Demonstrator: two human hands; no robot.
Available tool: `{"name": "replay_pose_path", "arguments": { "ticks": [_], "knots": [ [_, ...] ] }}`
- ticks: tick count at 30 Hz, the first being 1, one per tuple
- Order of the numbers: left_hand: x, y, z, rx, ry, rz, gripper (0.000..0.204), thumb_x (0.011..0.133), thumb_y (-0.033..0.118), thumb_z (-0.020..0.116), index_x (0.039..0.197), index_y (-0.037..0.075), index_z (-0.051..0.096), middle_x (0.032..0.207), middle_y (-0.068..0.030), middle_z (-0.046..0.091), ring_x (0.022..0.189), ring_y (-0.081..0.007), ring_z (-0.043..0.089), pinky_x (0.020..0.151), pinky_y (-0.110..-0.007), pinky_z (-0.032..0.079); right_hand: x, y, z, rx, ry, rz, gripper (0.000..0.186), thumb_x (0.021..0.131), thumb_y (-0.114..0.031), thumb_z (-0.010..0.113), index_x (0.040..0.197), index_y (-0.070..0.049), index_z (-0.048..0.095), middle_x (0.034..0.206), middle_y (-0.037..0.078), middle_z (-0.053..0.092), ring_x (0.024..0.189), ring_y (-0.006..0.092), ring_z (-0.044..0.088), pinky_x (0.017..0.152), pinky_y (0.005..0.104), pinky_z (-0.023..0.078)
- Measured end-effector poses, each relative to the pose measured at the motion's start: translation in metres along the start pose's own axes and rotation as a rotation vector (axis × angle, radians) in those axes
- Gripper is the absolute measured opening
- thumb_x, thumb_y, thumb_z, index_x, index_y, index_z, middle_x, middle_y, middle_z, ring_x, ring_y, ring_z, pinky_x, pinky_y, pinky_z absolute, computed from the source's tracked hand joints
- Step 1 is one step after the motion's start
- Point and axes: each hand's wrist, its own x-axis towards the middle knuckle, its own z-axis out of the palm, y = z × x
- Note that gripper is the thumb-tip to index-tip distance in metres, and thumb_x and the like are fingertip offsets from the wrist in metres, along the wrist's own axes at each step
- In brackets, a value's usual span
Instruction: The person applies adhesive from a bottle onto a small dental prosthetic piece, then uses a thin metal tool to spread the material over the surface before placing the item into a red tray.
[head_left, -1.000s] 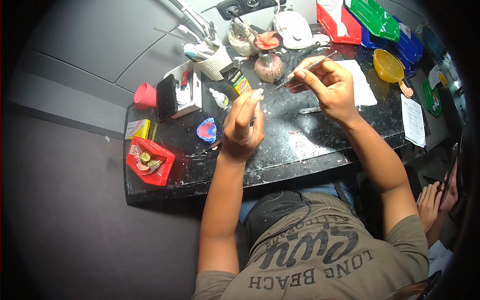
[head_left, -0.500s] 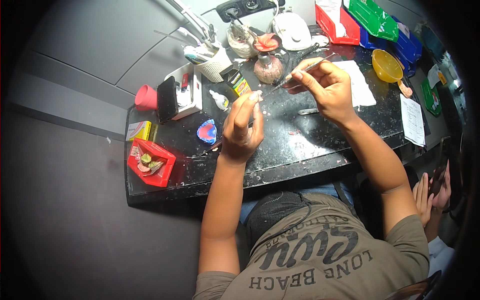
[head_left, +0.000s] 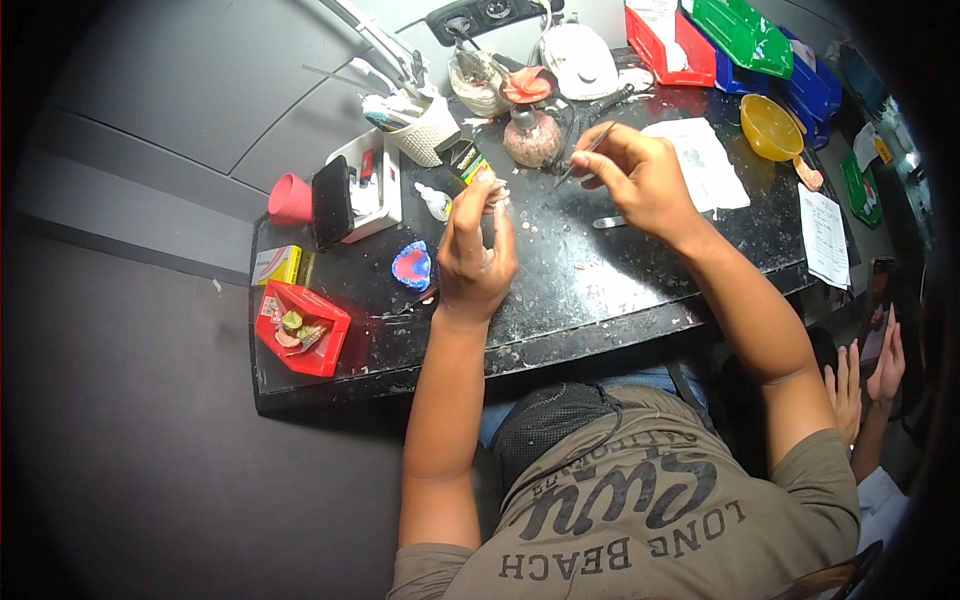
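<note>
My left hand (head_left: 476, 262) is raised over the black bench, its fingertips pinched on a small pale pinkish piece (head_left: 497, 194) that they partly cover. To its right, my right hand (head_left: 645, 185) grips a thin metal dental carving tool (head_left: 601, 137) between thumb and fingers. The tool is held at a slant, its lower tip apart from the piece. A blue dental mould (head_left: 411, 266) with a pink inside lies left of my left hand. Behind that hand are a small white dropper bottle (head_left: 435, 202) and a black, yellow and green box (head_left: 466, 160).
A flat metal tool (head_left: 609, 222) lies on the bench (head_left: 560, 320) below my right hand. At the back stand a round pinkish bottle (head_left: 533, 140) and a white cup of tools (head_left: 424, 138). A red bin (head_left: 331, 345) sits front left, a yellow bowl (head_left: 770, 130) right. Another person's hands (head_left: 885, 365) hold a phone.
The carving tool has swung steeper, and its tip has come away from the piece. My left hand has shifted slightly left and my right hand slightly right of it, widening the gap.
</note>
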Motion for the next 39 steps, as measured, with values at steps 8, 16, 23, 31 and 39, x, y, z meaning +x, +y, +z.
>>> {"name": "replay_pose_path", "arguments": {
  "ticks": [8,16,23,31,39],
  "knots": [
    [0.001,0.0,-0.001,0.013,-0.042,-0.116,0.055,0.084,-0.013,0.063,0.133,0.0,0.04,0.104,-0.0166,0.065,0.089,-0.0203,0.069,0.074,-0.028,0.057,0.001,0.009,0.005,-0.189,-0.125,0.004,0.009,0.094,-0.005,0.064,0.096,0.003,0.065,0.083,0.005,0.069,0.08,0.0097,0.067,0.071,0.0269,0.058],
    [0.002,0.002,-0.002,-0.029,-0.054,-0.133,0.056,0.084,-0.014,0.063,0.133,0.0,0.04,0.104,-0.0168,0.064,0.085,-0.0186,0.067,0.072,-0.027,0.055,-0.001,0.011,0.01,-0.103,-0.054,-0.05,0.008,0.091,-0.006,0.066,0.091,0.002,0.065,0.071,0.008,0.068,0.064,0.0087,0.063,0.061,0.0259,0.051],
    [0.0,-0.001,0.0,-0.062,-0.092,-0.072,0.06,0.082,-0.016,0.063,0.134,0.001,0.039,0.11,-0.018,0.062,0.09,-0.0193,0.067,0.074,-0.028,0.055,-0.001,-0.01,0.005,0.184,0.039,-0.12,0.009,0.095,-0.003,0.062,0.099,0.005,0.064,0.085,0.009,0.071,0.08,0.0133,0.07,0.072,0.0278,0.06],
    [-0.002,0.003,0.002,-0.146,-0.123,-0.072,0.063,0.078,-0.02,0.06,0.132,0.003,0.037,0.117,-0.0199,0.058,0.094,-0.0338,0.064,0.078,-0.04,0.053,-0.006,-0.011,0.009,0.188,0.017,-0.238,0.008,0.092,-0.002,0.066,0.097,0.005,0.066,0.085,0.009,0.073,0.079,0.0127,0.071,0.072,0.0266,0.06],
    [-0.002,0.001,0.003,-0.077,-0.112,-0.034,0.063,0.081,-0.017,0.064,0.135,0.002,0.037,0.113,-0.0193,0.062,0.091,-0.0214,0.068,0.074,-0.029,0.056,-0.007,-0.012,0.01,0.139,-0.005,-0.25,0.007,0.091,-0.001,0.066,0.095,0.004,0.067,0.084,0.008,0.073,0.079,0.0122,0.071,0.072,0.0265,0.061]
  ]
}}
